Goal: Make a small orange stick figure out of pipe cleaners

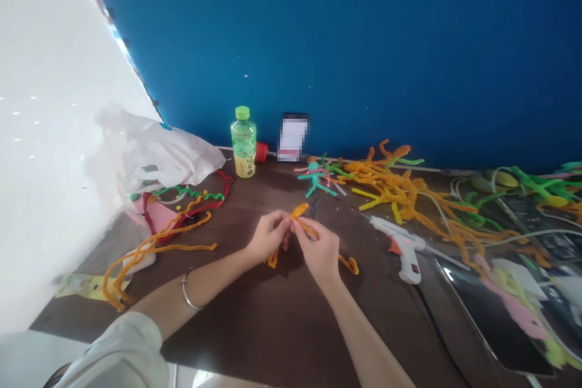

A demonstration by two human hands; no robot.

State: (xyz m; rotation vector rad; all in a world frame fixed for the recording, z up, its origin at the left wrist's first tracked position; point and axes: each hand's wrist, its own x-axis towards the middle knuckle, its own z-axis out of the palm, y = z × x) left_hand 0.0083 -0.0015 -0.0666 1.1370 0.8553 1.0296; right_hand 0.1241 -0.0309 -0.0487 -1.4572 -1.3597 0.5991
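Clock: centred on the two hands, with 12 toward the blue wall (327, 42).
Orange stem (299, 211): at the centre, above the table (273, 327), pinched between both hands; a folded loop pokes up at 12 from the fingertips.
Left hand (270, 233): comes in from 8, thumb and forefinger closed together on the stem; the other fingers are curled and partly hidden.
Right hand (318, 248): comes in from 5, thumb and forefinger closed on the stem, tips close to the left ones.
Loose ends: orange lengths show just beside the hands at 7 and 4, the one at 4 hooked at its tip; whether they belong to the same stem, I cannot tell.
Bracelet (187, 291): on the left wrist, at 8.
Long stems (182, 247): a spread orange bunch at 9.
Bag (182, 154): white, crumpled, at 10.
Bottle (244, 148): upright, green cap, at 11.
Phone (293, 136): leaning by the wall, at 12, screen lit.
Doll (314, 176): teal and pink, at 1.
Heap (411, 194): mostly orange fuzzy pieces, at 2.
Glue gun (409, 257): white with orange trigger, lying at 3.
Tablet (495, 321): dark-screened, at 4.
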